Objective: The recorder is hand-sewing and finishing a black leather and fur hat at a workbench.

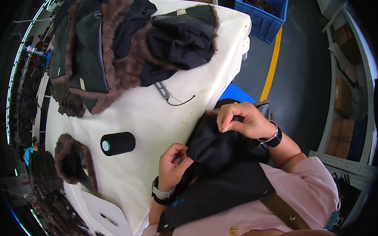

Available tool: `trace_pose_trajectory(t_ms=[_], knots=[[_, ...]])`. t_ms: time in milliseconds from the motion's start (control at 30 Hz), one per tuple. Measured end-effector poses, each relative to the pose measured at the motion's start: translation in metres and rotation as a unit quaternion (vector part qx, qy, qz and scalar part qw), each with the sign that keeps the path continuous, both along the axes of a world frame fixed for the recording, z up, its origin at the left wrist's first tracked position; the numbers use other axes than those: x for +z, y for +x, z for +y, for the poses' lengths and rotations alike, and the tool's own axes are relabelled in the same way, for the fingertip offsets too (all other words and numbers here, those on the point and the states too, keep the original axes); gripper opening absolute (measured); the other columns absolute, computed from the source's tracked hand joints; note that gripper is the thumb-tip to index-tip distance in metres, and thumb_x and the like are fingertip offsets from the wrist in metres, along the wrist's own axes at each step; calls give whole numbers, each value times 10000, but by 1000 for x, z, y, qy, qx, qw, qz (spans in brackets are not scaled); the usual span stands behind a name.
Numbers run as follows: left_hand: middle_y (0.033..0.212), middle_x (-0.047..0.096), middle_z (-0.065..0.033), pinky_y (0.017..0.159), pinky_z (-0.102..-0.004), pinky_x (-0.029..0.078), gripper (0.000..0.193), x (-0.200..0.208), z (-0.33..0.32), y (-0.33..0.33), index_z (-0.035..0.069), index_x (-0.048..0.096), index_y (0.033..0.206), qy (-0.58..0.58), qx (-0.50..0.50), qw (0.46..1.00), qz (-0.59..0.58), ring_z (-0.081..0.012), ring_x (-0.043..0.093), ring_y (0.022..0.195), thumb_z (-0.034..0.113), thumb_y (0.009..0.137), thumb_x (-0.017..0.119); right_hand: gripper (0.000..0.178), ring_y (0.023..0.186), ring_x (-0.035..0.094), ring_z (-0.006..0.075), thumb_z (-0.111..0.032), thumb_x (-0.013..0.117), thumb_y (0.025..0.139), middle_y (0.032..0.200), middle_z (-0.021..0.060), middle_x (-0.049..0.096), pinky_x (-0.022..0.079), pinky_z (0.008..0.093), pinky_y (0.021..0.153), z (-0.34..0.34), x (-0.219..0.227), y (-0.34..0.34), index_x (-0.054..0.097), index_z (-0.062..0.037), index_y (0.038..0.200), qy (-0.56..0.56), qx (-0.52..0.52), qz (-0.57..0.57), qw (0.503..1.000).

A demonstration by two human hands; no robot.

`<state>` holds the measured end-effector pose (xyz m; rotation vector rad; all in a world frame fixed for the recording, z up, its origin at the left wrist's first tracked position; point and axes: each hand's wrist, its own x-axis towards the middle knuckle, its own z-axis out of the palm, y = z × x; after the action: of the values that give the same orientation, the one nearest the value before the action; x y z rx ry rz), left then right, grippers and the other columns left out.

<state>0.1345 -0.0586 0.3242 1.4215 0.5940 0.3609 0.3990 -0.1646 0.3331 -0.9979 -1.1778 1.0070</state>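
Note:
A black garment (215, 148) lies bunched over my lap against the table's edge. At its left side my left hand (173, 166) is closed, with thumb and forefinger pinching the black cloth. Above the cloth I hold my right hand (245, 120) raised, thumb and fingertips pressed together. Whatever is in that pinch is too small to make out. On the table, a cone of black thread (122, 143) lies on its side to the left of my hands. Farther away are grey thread snips (162, 90) with a black cord loop.
Dark garments with brown fur trim (131, 49) are heaped across the far part of the white-covered table (155, 123). At left lie a brown fur collar (71, 159) and a pen (109, 220) on a white board. A blue crate (261, 13) stands on the floor; shelving (344, 90) lines the right.

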Motion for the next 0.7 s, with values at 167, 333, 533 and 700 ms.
trace_pose_trajectory(t_ms=[167, 333, 533, 700], knots=[[887, 605, -30, 735, -257, 466, 203, 14, -5, 20, -24, 592, 1008, 325, -14, 944, 57, -112, 567, 777, 63, 858, 698, 109, 831, 659, 190, 47, 700, 829, 880, 88, 706, 502, 314, 802, 3, 6, -15, 628, -34, 834, 43, -53, -107, 992], [933, 632, -45, 802, -274, 458, 113, 4, -6, 4, -19, 605, 1007, 38, 50, 998, 30, -114, 584, 872, 57, 926, 584, 91, 1003, 634, 204, -6, 757, 808, 1168, 113, 673, 495, 325, 849, 3, -7, -32, 676, -48, 804, 15, 8, -77, 997], [1002, 587, -47, 883, -233, 377, 79, 23, -22, 18, 17, 574, 900, -211, 66, 973, -65, -100, 496, 936, 70, 934, 527, 96, 887, 658, 220, 12, 735, 796, 878, 65, 692, 503, 329, 783, 10, -7, -41, 661, -44, 816, 29, 11, -104, 994], [925, 607, -97, 784, -284, 444, 147, 20, 6, 0, 44, 479, 742, 67, -64, 994, -53, -167, 575, 843, -2, 787, 611, 114, 836, 662, 226, 50, 701, 811, 874, 79, 681, 504, 323, 747, 8, -1, -31, 622, -19, 855, -1, 55, -102, 993]])
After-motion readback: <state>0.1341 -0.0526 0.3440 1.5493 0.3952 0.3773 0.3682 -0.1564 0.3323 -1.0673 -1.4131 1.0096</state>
